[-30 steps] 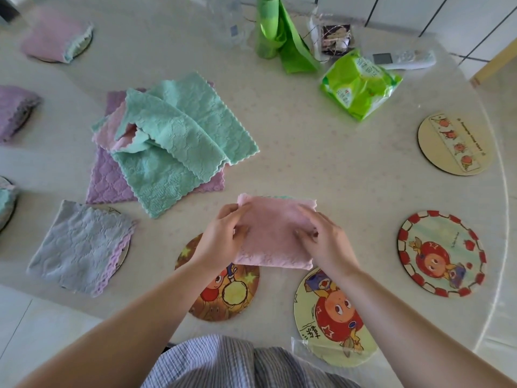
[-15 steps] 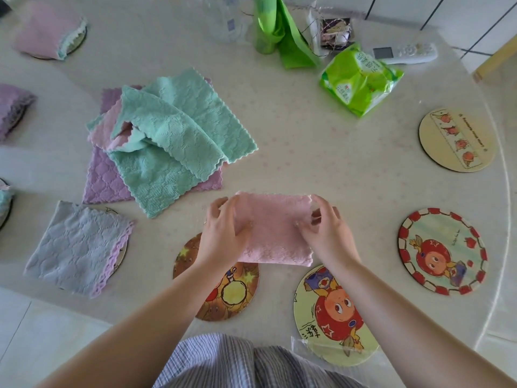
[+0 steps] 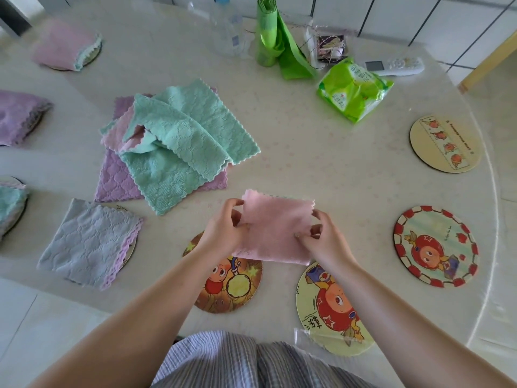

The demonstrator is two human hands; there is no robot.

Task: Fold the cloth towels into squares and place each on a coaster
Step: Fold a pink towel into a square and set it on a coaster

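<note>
A pink towel [image 3: 275, 228], folded into a square, is held at the table's near middle. My left hand [image 3: 223, 229] grips its left edge and my right hand [image 3: 321, 239] pinches its right edge. Its lower part overlaps a brown cartoon coaster [image 3: 226, 287]. A yellow cartoon coaster [image 3: 330, 306] lies just right of that, with a red-rimmed coaster [image 3: 436, 246] and a pale yellow coaster [image 3: 444, 144] farther right. A loose pile of green, pink and purple towels [image 3: 179, 141] lies behind my left hand.
Folded towels rest on coasters at the left: grey [image 3: 86, 242], green [image 3: 11, 203], purple [image 3: 19, 116] and pink [image 3: 64, 44]. At the back stand a clear bottle [image 3: 226, 32], a green bag roll [image 3: 271, 37], a green packet [image 3: 352, 88] and a remote [image 3: 391, 65].
Both hands have shifted from pressing on top of the pink towel to gripping its side edges, and the towel now looks lifted and tilted.
</note>
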